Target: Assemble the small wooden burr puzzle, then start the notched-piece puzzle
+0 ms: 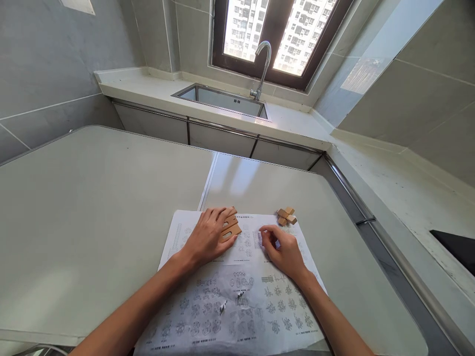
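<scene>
Grey-tiled kitchen seen, sink point(222, 101) and tap point(261, 66) set under window, well beyond printed sheet point(237, 291). Sheet spread on white table point(92, 207). Wooden blocks point(230, 226) laid at sheet's far edge, pinned flat under fingers of left hand point(208, 236). Right hand point(284, 249) rested on sheet, fingers curled; anything pinched cannot be told. Small wooden cross piece point(286, 216) left at sheet's far right corner, untouched

Tan wooden pieces point(230, 226) on white sheet point(237, 301) printed with grey diagrams.
</scene>
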Action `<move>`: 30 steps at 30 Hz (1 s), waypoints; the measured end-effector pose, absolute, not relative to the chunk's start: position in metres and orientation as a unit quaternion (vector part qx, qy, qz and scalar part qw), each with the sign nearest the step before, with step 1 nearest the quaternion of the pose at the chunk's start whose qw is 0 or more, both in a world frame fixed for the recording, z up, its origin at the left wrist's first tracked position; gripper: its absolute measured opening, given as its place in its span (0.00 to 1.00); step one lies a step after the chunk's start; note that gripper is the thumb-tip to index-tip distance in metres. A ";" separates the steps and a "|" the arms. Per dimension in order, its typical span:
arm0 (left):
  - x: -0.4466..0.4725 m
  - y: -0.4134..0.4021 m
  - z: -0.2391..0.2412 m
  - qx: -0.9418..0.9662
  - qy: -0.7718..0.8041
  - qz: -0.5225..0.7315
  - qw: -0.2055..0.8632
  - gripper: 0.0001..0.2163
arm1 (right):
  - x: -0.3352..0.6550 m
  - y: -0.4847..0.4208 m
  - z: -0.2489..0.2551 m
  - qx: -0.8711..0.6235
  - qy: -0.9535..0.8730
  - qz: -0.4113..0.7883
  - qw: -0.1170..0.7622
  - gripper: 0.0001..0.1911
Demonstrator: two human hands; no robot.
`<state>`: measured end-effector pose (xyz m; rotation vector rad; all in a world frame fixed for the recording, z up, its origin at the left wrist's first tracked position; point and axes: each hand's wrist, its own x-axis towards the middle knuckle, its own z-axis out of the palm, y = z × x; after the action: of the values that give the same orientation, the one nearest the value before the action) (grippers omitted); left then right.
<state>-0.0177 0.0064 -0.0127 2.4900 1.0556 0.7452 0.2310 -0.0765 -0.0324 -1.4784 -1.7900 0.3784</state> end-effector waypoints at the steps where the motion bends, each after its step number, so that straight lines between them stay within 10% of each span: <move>1: -0.017 0.006 -0.013 0.875 0.369 0.262 0.169 0.31 | 0.231 -0.076 -0.032 -0.580 -0.702 0.150 0.384 0.09; 18: -0.016 0.002 -0.007 0.907 0.282 0.236 0.205 0.30 | 0.230 -0.077 -0.032 -0.583 -0.701 0.148 0.382 0.08; 30: -0.013 0.003 -0.015 0.881 0.370 0.263 0.131 0.11 | 0.220 -0.078 -0.022 -0.517 -0.759 0.152 0.366 0.10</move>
<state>-0.0128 0.0030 -0.0148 2.5582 1.0748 0.7642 0.2200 -0.0776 -0.0224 -1.3296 -1.9508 0.3910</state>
